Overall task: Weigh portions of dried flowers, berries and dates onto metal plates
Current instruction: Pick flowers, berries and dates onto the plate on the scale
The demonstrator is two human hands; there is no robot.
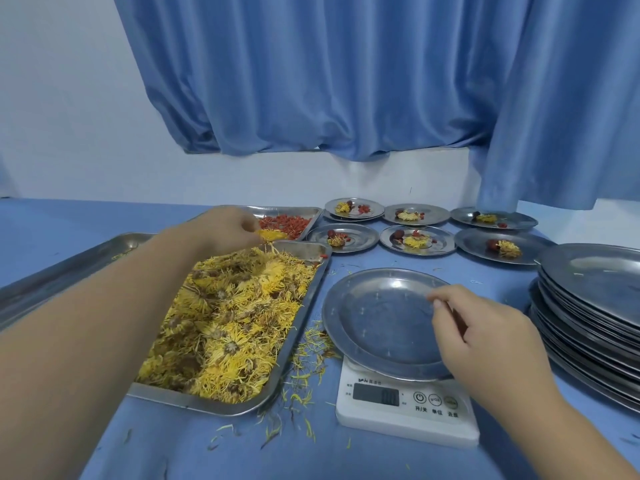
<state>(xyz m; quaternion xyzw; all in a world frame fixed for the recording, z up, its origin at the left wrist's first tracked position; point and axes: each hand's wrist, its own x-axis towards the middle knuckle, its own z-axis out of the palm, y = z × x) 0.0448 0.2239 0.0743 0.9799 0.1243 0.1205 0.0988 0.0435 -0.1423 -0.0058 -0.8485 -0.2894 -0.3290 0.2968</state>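
Table (207, 445): blue, middle of the frame.
Left hand (228, 228): pinching a yellow flower (272, 234), upper left of middle.
Right hand (485, 336): fingers curled, pinching nothing, over the plate (381, 323) on the scale (405, 407).
Flowers (228, 323): in the tray (214, 403), lower left.

Legible text appears on one item only: the white kitchen scale (405, 407), lower centre-right of the frame.

Top of its front panel: small brand mark, Latin letters followed by Chinese characters; too small and blurred to transcribe.

LCD display (376, 394), left side of panel: dark; faint digits at its right end, value not readable. Tiny markings at both edges of the display, illegible.

Three round buttons right of the display. First carries a power symbol, captioned 开/关 below. Second captioned 单位. Third captioned 去皮.

No other readable text, labels or numbers in the frame.
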